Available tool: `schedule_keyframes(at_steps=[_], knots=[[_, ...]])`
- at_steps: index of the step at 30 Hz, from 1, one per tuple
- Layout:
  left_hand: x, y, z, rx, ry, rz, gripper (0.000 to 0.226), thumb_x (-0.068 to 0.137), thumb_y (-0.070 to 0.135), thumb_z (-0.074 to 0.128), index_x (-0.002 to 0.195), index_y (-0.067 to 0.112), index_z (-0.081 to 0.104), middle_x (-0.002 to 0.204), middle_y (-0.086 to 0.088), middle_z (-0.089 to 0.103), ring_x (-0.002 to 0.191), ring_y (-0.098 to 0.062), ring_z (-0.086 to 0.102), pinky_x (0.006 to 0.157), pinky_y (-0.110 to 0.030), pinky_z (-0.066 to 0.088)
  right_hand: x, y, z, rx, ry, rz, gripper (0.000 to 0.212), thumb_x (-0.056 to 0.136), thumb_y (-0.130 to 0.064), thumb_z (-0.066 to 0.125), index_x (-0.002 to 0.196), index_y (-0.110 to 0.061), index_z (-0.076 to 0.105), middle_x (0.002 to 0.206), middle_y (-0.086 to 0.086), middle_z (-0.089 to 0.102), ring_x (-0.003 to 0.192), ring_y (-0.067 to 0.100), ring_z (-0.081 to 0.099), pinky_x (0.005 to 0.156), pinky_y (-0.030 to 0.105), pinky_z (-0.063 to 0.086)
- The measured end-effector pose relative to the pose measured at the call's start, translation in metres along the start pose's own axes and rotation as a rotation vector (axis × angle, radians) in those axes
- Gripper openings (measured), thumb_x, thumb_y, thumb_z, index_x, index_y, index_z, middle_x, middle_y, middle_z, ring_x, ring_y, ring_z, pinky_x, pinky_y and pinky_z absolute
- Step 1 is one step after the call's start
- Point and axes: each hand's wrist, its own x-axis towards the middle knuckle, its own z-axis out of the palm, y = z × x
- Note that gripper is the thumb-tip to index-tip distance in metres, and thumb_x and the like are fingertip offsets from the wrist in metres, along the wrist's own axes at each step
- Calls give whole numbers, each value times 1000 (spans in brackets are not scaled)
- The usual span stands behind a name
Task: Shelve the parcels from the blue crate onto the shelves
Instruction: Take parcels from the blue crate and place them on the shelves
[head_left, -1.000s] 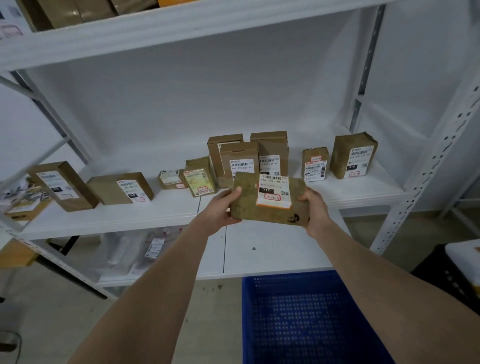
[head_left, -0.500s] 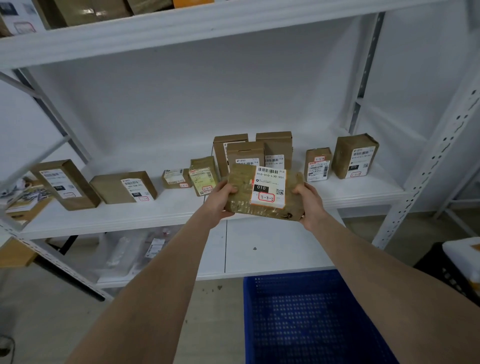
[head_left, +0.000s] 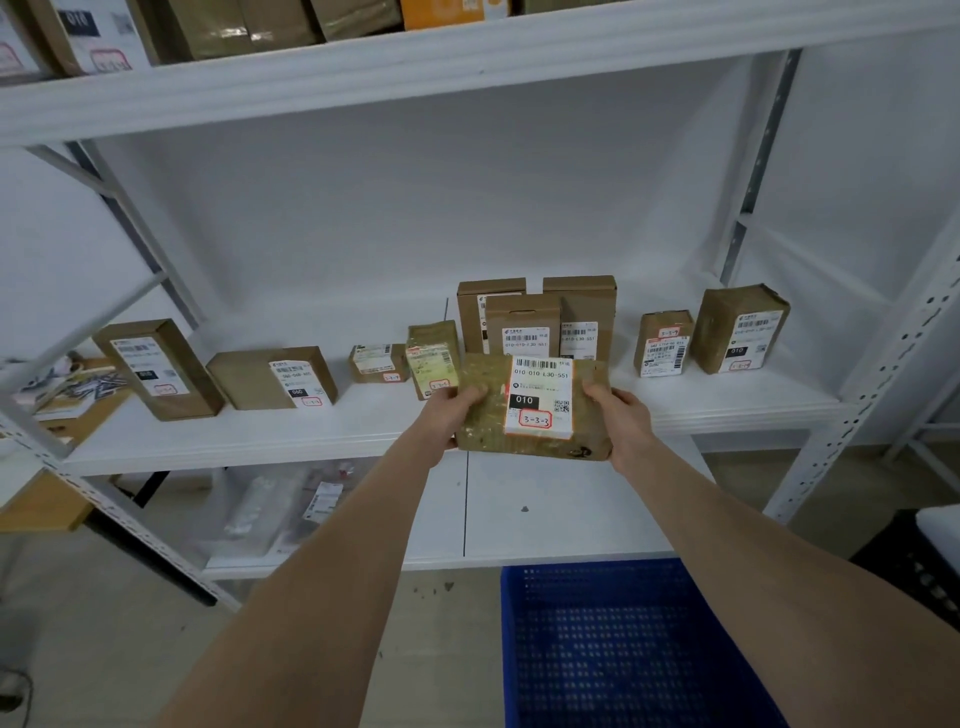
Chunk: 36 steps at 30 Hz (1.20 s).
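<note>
Head view.
- Blue crate (head_left: 639, 649): lower right, cut off by the frame edge; perforated floor visible.
- Middle shelf (head_left: 234, 441): carries a row of labelled brown parcels (head_left: 270, 376).
- Held parcel (head_left: 537, 400): labelled 010, hand-marked 3-3-3. It sits at the shelf's front edge, before three upright boxes (head_left: 522, 325).
- Left hand (head_left: 449, 415), right hand (head_left: 621, 415): arms outstretched, fingers curled round opposite ends of the held parcel.
- Top-shelf parcels (head_left: 249, 26): cropped.
</note>
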Motion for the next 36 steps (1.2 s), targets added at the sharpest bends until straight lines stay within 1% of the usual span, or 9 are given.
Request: schedule_keyframes(at_steps=[3, 7, 10, 14, 18, 22, 27, 31, 36], knots=[[0, -9, -11, 65, -16, 16, 56, 84, 46, 66, 128, 17, 45, 112, -3, 63, 97, -23, 63, 81, -36, 53, 2, 7, 9, -48, 7, 18, 40, 88, -22, 67, 123, -11, 51, 105, 6, 65, 79, 18, 62, 70, 36, 53], [1, -16, -27, 58, 22, 5, 61, 82, 39, 70, 133, 20, 42, 123, -4, 60, 98, -22, 62, 68, -29, 53, 4, 17, 26, -108, -46, 9, 45, 89, -20, 62, 131, -14, 46, 105, 3, 62, 81, 16, 61, 64, 32, 50], [4, -20, -39, 66, 80, 33, 61, 84, 29, 70, 136, 17, 40, 125, -4, 59, 106, -23, 60, 76, -29, 53, 11, 27, 41, -152, -150, -29, 59, 88, -17, 62, 141, -23, 39, 122, 3, 61, 98, 20, 61, 82, 39, 52], [5, -23, -57, 49, 173, 80, 50, 82, 19, 71, 126, 11, 49, 110, -2, 63, 98, -20, 62, 76, -26, 52, 15, 34, 69, -230, -269, -57, 69, 82, -16, 72, 141, -29, 40, 123, 0, 63, 107, 22, 62, 97, 45, 48], [7, -24, -87, 27, 230, 75, 42, 82, 11, 70, 120, 12, 50, 97, -2, 64, 82, -19, 61, 73, -31, 52, 15, 43, 100, -263, -342, -73, 67, 78, -14, 78, 135, -23, 46, 119, 0, 65, 95, 15, 63, 81, 34, 52], [13, -28, -115, -7, 281, 76, 39, 83, 6, 66, 120, 10, 52, 107, -7, 63, 87, -19, 60, 75, -30, 52, 14, 50, 130, -301, -360, -115, 68, 75, -7, 80, 132, -20, 47, 113, 0, 64, 84, 9, 63, 69, 26, 51], [46, -31, -162, 139, 344, 78, 45, 83, 0, 60, 126, 8, 52, 114, -11, 62, 104, -27, 59, 89, -33, 50, 25, 70, 178, -404, -306, -220, 74, 69, -4, 83, 131, -23, 47, 119, 2, 60, 104, 21, 60, 92, 43, 52], [86, -34, -208, 227, 320, 107, 62, 82, -2, 55, 140, 15, 42, 120, -9, 61, 109, -28, 59, 95, -38, 50, 39, 94, 226, -549, -188, -349, 67, 67, -9, 83, 122, -30, 51, 120, 0, 59, 110, 22, 58, 96, 43, 49], [135, -44, -255, 206, 172, 93, 59, 83, -1, 55, 138, 18, 45, 99, -4, 65, 99, -26, 62, 90, -36, 53, 46, 118, 280, -798, 63, -441, 63, 73, -15, 78, 129, -28, 51, 129, 7, 56, 119, 30, 50, 98, 42, 45]])
